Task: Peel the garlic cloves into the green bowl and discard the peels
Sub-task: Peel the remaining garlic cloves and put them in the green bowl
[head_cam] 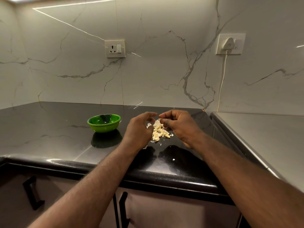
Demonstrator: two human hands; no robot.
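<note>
A pile of garlic cloves and pale peels [159, 132] lies on the black counter [49, 129]. My left hand [139, 129] hovers at the pile's left side with its fingers curled over it; what it holds is hidden. My right hand [179, 124] is at the pile's right, and its thumb and fingers pinch a whitish piece of garlic skin [158, 122] just above the pile. The green bowl [104, 123] stands to the left of my left hand, a hand's width away, and no garlic shows in the part of its inside that I see.
Small peel scraps [173, 159] lie near the counter's rounded front edge. A steel surface [263, 137] adjoins the counter on the right. The marble wall carries a socket [115, 48] and a plugged-in white cord [222, 79]. Cabinet handles [123, 209] hang below.
</note>
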